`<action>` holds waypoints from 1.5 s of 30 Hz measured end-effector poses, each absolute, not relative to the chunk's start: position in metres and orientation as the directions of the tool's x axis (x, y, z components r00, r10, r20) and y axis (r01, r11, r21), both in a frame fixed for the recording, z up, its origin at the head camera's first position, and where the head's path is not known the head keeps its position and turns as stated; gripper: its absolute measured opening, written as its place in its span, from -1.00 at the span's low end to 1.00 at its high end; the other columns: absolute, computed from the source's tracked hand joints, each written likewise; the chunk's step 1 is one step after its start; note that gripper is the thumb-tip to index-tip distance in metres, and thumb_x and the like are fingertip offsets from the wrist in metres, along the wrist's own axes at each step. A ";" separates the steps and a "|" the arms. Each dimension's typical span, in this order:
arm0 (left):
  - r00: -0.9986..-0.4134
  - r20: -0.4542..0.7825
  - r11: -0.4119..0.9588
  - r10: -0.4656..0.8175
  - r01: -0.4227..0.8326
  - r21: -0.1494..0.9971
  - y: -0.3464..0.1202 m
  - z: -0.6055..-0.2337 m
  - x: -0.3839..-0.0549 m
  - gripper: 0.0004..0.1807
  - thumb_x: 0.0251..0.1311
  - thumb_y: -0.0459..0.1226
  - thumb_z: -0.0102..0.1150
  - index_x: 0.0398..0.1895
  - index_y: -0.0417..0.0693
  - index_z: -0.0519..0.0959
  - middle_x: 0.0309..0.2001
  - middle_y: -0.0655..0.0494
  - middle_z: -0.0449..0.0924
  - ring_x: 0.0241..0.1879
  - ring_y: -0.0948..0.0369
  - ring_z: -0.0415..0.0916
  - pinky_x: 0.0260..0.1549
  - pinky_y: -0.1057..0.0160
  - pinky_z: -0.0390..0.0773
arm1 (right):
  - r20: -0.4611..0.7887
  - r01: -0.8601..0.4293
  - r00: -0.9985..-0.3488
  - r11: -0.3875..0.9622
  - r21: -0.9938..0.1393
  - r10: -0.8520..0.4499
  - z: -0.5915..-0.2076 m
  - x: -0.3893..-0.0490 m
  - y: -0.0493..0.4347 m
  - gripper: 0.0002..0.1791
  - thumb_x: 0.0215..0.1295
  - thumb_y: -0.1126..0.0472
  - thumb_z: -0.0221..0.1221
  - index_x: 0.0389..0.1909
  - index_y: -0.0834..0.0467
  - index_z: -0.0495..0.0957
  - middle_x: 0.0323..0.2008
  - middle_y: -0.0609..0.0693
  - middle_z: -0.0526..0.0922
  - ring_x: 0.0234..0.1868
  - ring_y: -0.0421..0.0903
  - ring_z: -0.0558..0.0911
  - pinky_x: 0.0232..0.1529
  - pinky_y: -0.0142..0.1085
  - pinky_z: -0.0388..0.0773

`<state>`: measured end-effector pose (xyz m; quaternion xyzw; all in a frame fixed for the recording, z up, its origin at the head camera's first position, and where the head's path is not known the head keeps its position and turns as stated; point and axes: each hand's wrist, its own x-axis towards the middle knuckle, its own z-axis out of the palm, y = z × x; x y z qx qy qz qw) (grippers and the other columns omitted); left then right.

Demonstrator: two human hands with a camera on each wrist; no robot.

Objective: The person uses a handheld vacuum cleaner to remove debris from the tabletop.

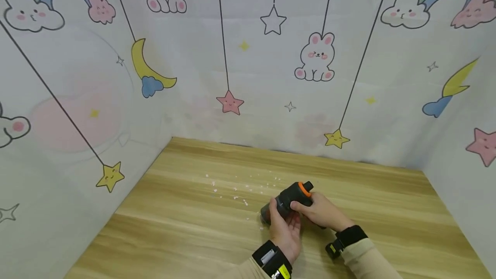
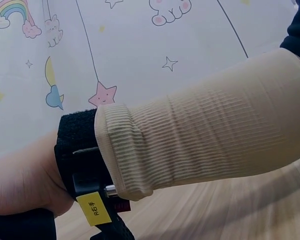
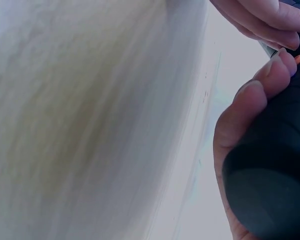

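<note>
A black handheld vacuum cleaner (image 1: 288, 199) with an orange ring lies slantwise between both hands, its smoky front cup pointing to the lower left. My left hand (image 1: 286, 232) holds the front part from below, thumb up along its near side. The right hand (image 1: 325, 212) grips it farther back, its thumb laid across the body by the ring. In the right wrist view, curled fingers (image 3: 245, 107) wrap the dark rounded end (image 3: 270, 200) of the vacuum. Only a forearm and the edge of a hand (image 2: 20, 175) show in the left wrist view.
Small white scraps (image 1: 235, 197) lie scattered over the wooden tabletop (image 1: 162, 227), left of and behind the vacuum. A cloth wall (image 1: 263, 128) printed with stars and rabbits encloses the table at the back and both sides. Black straps (image 1: 350, 236) with small devices circle both wrists.
</note>
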<state>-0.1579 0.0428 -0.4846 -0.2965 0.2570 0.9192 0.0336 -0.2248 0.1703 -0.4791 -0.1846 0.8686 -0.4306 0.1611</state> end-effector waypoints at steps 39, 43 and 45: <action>-0.849 -0.528 -0.873 0.034 -0.282 0.398 0.039 -0.484 -0.181 -0.08 0.01 0.37 0.17 0.13 -0.23 0.39 -0.11 0.10 0.55 -0.13 0.29 0.48 -0.03 0.38 0.43 | -0.090 -0.106 -0.946 0.561 -0.821 -0.311 -0.478 -0.226 0.171 -0.34 0.16 -0.29 0.25 0.03 0.17 0.51 -0.70 -0.04 0.35 -0.74 -0.12 0.31 -0.72 -0.25 0.32; -0.855 -0.517 -0.876 0.040 -0.279 0.393 0.040 -0.484 -0.182 -0.08 0.01 0.37 0.17 0.13 -0.24 0.38 -0.10 0.09 0.53 -0.12 0.28 0.48 -0.03 0.39 0.43 | -0.077 -0.119 -0.946 0.559 -0.821 -0.314 -0.479 -0.226 0.171 -0.35 0.16 -0.29 0.24 0.05 0.14 0.52 -0.68 -0.05 0.35 -0.73 -0.13 0.31 -0.69 -0.25 0.34; -0.856 -0.515 -0.877 0.044 -0.280 0.390 0.040 -0.484 -0.182 -0.10 0.06 0.35 0.14 0.13 -0.24 0.37 -0.09 0.08 0.51 -0.11 0.27 0.47 -0.03 0.38 0.43 | -0.078 -0.120 -0.946 0.564 -0.817 -0.314 -0.478 -0.226 0.171 -0.35 0.17 -0.28 0.24 0.04 0.16 0.52 -0.68 -0.04 0.36 -0.73 -0.13 0.32 -0.68 -0.25 0.34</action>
